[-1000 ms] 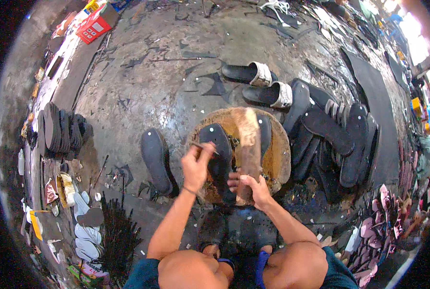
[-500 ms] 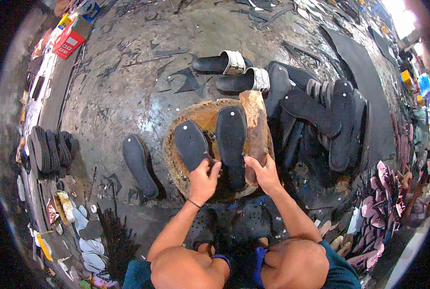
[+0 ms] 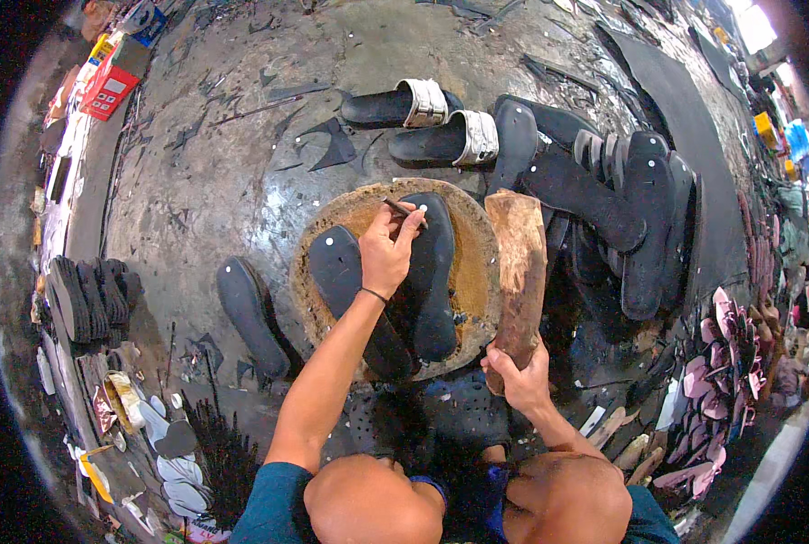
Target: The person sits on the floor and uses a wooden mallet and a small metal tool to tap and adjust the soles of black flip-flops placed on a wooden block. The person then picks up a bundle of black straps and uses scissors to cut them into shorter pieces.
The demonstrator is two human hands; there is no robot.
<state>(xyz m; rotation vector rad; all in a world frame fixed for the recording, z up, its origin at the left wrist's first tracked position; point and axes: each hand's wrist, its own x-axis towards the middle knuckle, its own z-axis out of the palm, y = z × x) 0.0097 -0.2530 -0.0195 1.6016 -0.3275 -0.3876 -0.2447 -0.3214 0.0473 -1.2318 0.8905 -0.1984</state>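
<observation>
My left hand (image 3: 386,256) pinches a short dark rod, like a punch (image 3: 394,207), over the upper end of a black shoe sole (image 3: 435,313), beside its white dot. My right hand (image 3: 521,374) is wrapped round the lower end of a thick piece of wood (image 3: 519,263), lifted at the right edge of the round wooden block (image 3: 483,290). That sole and a second black sole (image 3: 330,267) lie side by side on the block; my left hand and forearm partly cover the second. Left of the block, another black sole (image 3: 250,304) lies on the floor.
Two black slides with white straps (image 3: 472,138) lie beyond the block. Several black soles (image 3: 645,245) are heaped at the right, beside a dark sheet (image 3: 667,100). Stacked soles (image 3: 82,299) stand at the left. Pink pieces (image 3: 717,381) are piled at the lower right.
My left hand has moved up to the right-hand sole's upper end with the rod. My right hand has left that sole's edge and taken hold of the wood, which has moved right.
</observation>
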